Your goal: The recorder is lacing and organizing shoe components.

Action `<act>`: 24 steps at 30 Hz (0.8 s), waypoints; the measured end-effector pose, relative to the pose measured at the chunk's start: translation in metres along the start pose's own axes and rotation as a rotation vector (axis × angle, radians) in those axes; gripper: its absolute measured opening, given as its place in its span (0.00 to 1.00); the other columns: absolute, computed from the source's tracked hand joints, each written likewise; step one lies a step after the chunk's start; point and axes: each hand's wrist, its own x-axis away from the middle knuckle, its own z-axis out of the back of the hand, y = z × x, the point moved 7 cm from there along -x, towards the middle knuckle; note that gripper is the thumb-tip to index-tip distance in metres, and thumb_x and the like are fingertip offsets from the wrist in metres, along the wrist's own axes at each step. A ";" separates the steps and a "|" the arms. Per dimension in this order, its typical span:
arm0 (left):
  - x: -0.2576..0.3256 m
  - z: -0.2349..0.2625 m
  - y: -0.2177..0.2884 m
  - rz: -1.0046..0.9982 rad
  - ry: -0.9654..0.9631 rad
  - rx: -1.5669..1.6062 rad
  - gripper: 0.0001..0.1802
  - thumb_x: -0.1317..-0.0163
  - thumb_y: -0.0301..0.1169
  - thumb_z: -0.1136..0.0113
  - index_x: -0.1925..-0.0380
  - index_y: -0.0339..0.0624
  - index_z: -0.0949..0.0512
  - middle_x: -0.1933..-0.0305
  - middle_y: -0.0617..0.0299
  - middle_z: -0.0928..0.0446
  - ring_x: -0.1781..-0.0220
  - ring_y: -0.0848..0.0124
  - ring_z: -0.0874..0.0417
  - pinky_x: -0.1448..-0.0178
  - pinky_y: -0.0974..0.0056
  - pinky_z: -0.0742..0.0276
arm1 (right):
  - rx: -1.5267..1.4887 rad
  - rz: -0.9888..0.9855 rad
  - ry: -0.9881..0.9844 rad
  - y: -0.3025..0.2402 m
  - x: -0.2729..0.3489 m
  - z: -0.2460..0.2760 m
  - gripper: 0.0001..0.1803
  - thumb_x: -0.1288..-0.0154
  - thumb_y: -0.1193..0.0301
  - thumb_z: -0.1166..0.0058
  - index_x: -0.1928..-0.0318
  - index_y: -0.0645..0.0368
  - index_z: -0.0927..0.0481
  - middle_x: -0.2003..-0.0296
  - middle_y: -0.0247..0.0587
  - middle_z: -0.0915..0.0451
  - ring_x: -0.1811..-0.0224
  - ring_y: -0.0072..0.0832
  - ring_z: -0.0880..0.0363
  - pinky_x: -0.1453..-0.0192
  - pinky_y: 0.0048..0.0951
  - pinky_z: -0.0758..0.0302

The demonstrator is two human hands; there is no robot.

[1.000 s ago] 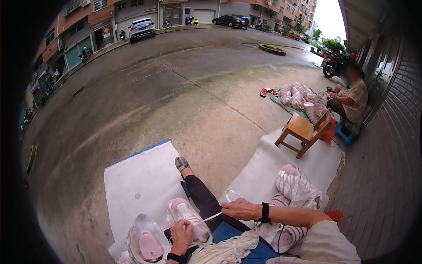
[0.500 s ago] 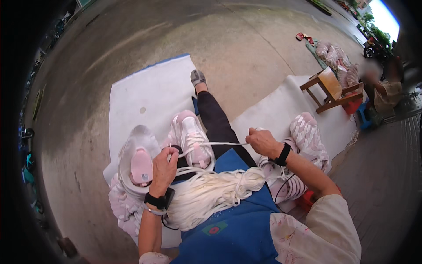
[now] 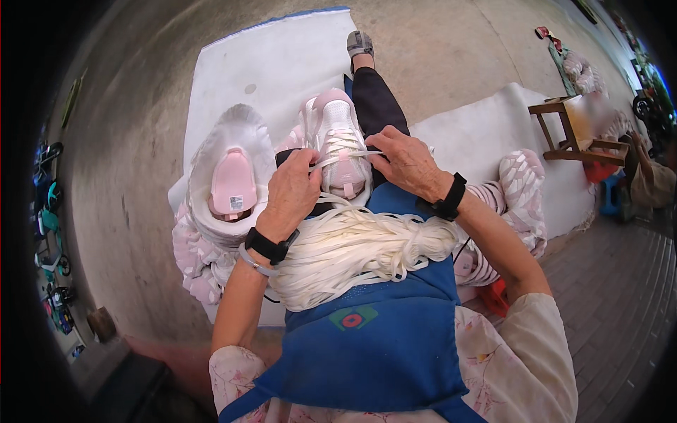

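A pink and white sneaker lies at my lap with its toe pointing away from me. White shoelace criss-crosses its front. At the shoe's left edge, my left hand pinches one lace end. On the other side, my right hand has its fingers closed on the lace, which runs taut across the shoe between both hands. A thick bundle of cream-white shoelaces rests on my blue apron, just below the sneaker.
Left of the shoe stands a white bag-like holder with pink insoles inside. More sneakers are piled at right, and others at lower left. White sheeting covers the ground. A wooden stool and a person stand farther right.
My right hand has come inward and down close to the shoe, shortening the lace span. My left hand has moved in against the shoe's edge. The view has shifted.
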 end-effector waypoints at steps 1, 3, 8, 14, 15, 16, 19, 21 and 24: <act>-0.001 -0.001 -0.002 0.005 -0.001 0.002 0.11 0.42 0.26 0.43 0.60 0.33 0.25 0.61 0.47 0.21 0.59 0.52 0.20 0.54 0.57 0.25 | 0.003 -0.018 -0.033 0.000 -0.001 -0.003 0.12 0.40 0.67 0.44 0.57 0.57 0.23 0.62 0.44 0.27 0.63 0.44 0.21 0.59 0.41 0.25; -0.002 -0.005 -0.004 -0.023 -0.043 0.012 0.10 0.43 0.25 0.43 0.61 0.33 0.25 0.63 0.47 0.21 0.61 0.52 0.20 0.56 0.57 0.25 | 0.004 -0.038 -0.071 0.001 -0.002 -0.009 0.12 0.40 0.67 0.44 0.57 0.57 0.23 0.62 0.44 0.26 0.63 0.44 0.21 0.59 0.41 0.25; -0.005 -0.010 -0.014 0.067 -0.110 0.072 0.06 0.43 0.25 0.43 0.66 0.33 0.24 0.71 0.49 0.21 0.67 0.53 0.20 0.61 0.58 0.25 | -0.241 -0.093 -0.048 0.006 -0.015 -0.007 0.10 0.41 0.68 0.45 0.71 0.63 0.20 0.72 0.50 0.21 0.69 0.47 0.21 0.63 0.41 0.26; -0.007 0.005 -0.010 0.093 -0.196 -0.029 0.07 0.43 0.28 0.42 0.74 0.33 0.24 0.74 0.52 0.22 0.73 0.56 0.22 0.65 0.60 0.27 | -0.225 -0.102 -0.168 0.002 -0.014 -0.016 0.09 0.43 0.69 0.45 0.73 0.62 0.20 0.75 0.50 0.21 0.72 0.47 0.21 0.67 0.42 0.26; -0.009 0.006 -0.011 0.094 -0.199 -0.053 0.09 0.42 0.29 0.42 0.75 0.33 0.24 0.73 0.52 0.22 0.73 0.58 0.22 0.65 0.61 0.27 | -0.227 -0.105 -0.171 0.003 -0.012 -0.017 0.09 0.43 0.69 0.45 0.73 0.62 0.20 0.75 0.50 0.21 0.72 0.47 0.21 0.67 0.42 0.26; -0.010 0.007 -0.011 0.098 -0.202 -0.053 0.09 0.42 0.29 0.42 0.75 0.33 0.24 0.73 0.52 0.22 0.73 0.58 0.22 0.65 0.61 0.27 | -0.170 -0.088 -0.157 0.003 -0.013 -0.016 0.08 0.43 0.69 0.45 0.72 0.61 0.20 0.75 0.49 0.21 0.71 0.46 0.21 0.66 0.41 0.26; -0.014 0.007 -0.004 0.065 -0.194 0.029 0.10 0.42 0.31 0.41 0.73 0.33 0.24 0.71 0.53 0.21 0.71 0.60 0.22 0.63 0.61 0.27 | -0.120 -0.052 -0.117 0.001 -0.016 -0.013 0.07 0.44 0.69 0.44 0.71 0.60 0.21 0.73 0.47 0.21 0.69 0.45 0.22 0.64 0.40 0.25; -0.018 0.010 0.000 0.085 -0.054 0.142 0.09 0.42 0.30 0.40 0.71 0.34 0.24 0.70 0.54 0.22 0.70 0.62 0.22 0.62 0.62 0.27 | -0.126 -0.034 -0.093 -0.001 -0.016 -0.012 0.06 0.45 0.69 0.44 0.70 0.59 0.21 0.72 0.46 0.22 0.68 0.44 0.22 0.63 0.40 0.25; -0.026 -0.004 0.008 0.038 -0.013 0.199 0.08 0.43 0.28 0.39 0.70 0.34 0.24 0.72 0.54 0.23 0.70 0.63 0.22 0.62 0.63 0.26 | -0.188 -0.082 -0.078 0.003 -0.018 -0.014 0.07 0.46 0.70 0.44 0.68 0.59 0.21 0.70 0.46 0.23 0.66 0.43 0.22 0.61 0.38 0.26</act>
